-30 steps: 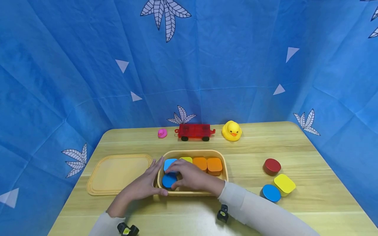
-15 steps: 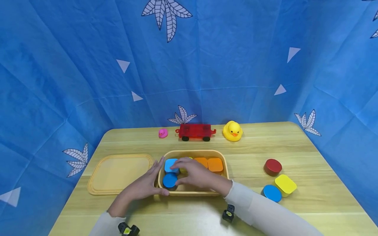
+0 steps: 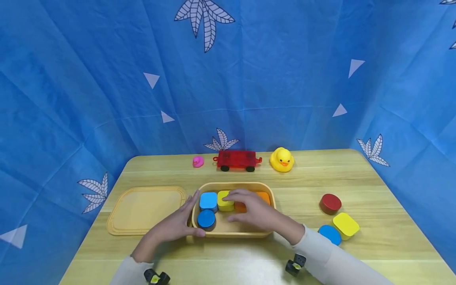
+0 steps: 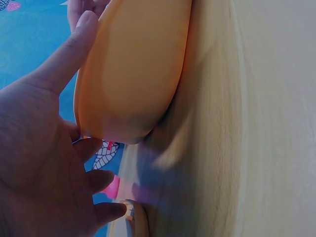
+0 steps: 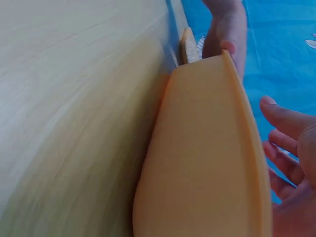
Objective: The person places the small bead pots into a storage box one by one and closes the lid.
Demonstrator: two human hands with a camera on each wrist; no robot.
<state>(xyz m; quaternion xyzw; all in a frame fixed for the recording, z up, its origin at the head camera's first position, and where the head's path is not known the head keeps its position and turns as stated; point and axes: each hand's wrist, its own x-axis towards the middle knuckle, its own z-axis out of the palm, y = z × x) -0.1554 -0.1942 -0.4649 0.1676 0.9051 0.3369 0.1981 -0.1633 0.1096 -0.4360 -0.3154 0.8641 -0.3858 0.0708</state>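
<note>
A pale orange open box holds a light blue square block, a round blue block, a yellow square block and orange square blocks. My left hand rests against the box's left end, thumb on the near rim and fingers extended along the end wall. In the left wrist view, the thumb lies on the rim. My right hand hovers over the box's right half, thumb and fingers apart with nothing between them, partly covering the orange blocks.
On the left lies a flat pale orange lid. A pink duck, red wagon and yellow duck line the back. To the right stand dark red, yellow and blue blocks.
My right hand has moved right, away from the round blue block, uncovering it and the light blue and yellow blocks. The left hand has stayed against the box.
</note>
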